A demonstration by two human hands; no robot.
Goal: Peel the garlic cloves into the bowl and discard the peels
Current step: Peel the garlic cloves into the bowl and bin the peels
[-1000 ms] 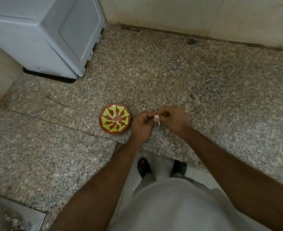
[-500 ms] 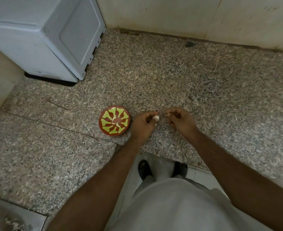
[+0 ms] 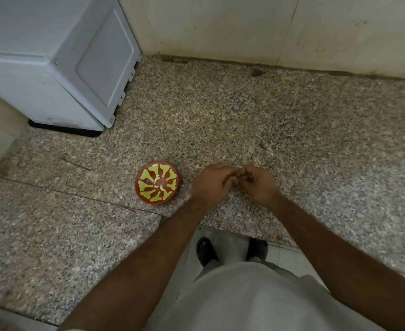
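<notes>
Since half a second ago your right hand has closed back against your left hand; both curl fingertip to fingertip, the garlic clove hidden between them near the front edge of the surface. Peel close beside the bowl.

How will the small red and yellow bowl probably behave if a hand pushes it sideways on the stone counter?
The bowl looks small and shallow, so it is probably light and would slide rather than tip. The speckled counter looks smooth, which favours sliding. Its glossy finish suggests glazed ceramic, which may chip if it is pushed off the edge.
</notes>
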